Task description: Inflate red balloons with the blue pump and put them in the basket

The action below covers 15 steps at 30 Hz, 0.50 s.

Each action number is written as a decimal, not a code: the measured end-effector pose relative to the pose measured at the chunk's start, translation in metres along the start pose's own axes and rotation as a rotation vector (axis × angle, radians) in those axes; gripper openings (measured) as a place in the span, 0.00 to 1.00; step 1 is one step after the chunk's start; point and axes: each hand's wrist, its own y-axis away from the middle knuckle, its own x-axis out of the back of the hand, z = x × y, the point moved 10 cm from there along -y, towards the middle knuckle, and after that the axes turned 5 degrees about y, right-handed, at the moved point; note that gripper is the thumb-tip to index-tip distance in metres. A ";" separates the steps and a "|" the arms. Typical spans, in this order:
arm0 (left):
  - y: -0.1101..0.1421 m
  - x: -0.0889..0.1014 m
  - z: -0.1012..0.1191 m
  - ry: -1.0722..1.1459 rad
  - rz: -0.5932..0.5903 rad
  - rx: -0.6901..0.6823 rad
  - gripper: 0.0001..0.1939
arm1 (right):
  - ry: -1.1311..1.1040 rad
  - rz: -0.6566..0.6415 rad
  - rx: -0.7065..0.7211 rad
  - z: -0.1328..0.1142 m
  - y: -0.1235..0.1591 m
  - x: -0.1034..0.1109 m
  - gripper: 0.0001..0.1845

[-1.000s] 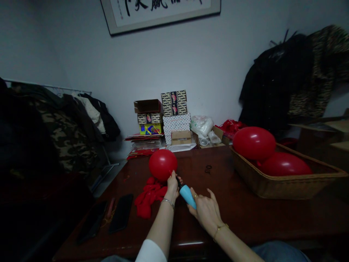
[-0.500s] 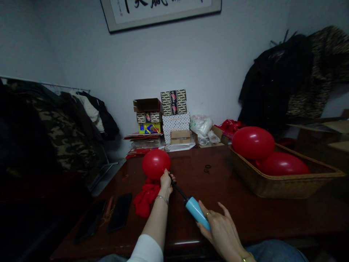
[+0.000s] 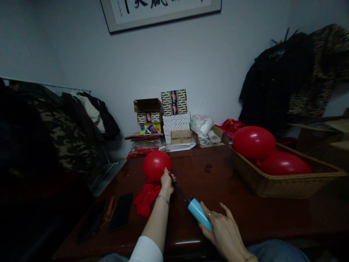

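A round, partly inflated red balloon (image 3: pixel 156 165) sits at the tip of a balloon pump (image 3: pixel 200 214) with a light blue body and a black rod. My left hand (image 3: pixel 167 181) is closed around the balloon's neck and the black end of the pump; the nozzle is hidden in the fingers. My right hand (image 3: pixel 223 225) grips the back end of the blue body, with one finger raised. The pump is drawn out, its black rod showing between the hands. Below the balloon lies a heap of uninflated red balloons (image 3: pixel 145 201).
At right a wicker basket (image 3: pixel 268 185) holds two large red balloons (image 3: pixel 254 142). Two dark phones (image 3: pixel 120 212) lie at the table's left. Small black bands (image 3: pixel 208 168) rest mid-table. Stacked boxes (image 3: pixel 176 123) and a plastic bag (image 3: pixel 202 125) stand along the wall.
My right hand has pulled the blue body back toward me and to the right, exposing the black rod. My left hand and the balloon have shifted slightly left.
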 end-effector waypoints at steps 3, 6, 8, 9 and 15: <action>0.005 -0.002 -0.006 0.013 -0.018 0.008 0.20 | 0.013 -0.025 -0.007 -0.007 -0.013 -0.001 0.26; 0.010 -0.005 -0.015 0.016 -0.030 0.035 0.20 | 0.033 -0.058 -0.019 -0.015 -0.029 -0.003 0.27; 0.013 -0.006 -0.020 0.011 -0.032 0.049 0.19 | 0.056 -0.072 -0.029 -0.020 -0.040 -0.005 0.27; 0.014 -0.007 -0.022 0.007 -0.038 0.056 0.19 | 0.066 -0.076 -0.032 -0.022 -0.044 -0.006 0.27; 0.015 -0.008 -0.025 -0.017 -0.050 0.064 0.19 | 0.077 -0.073 -0.032 -0.028 -0.056 -0.010 0.28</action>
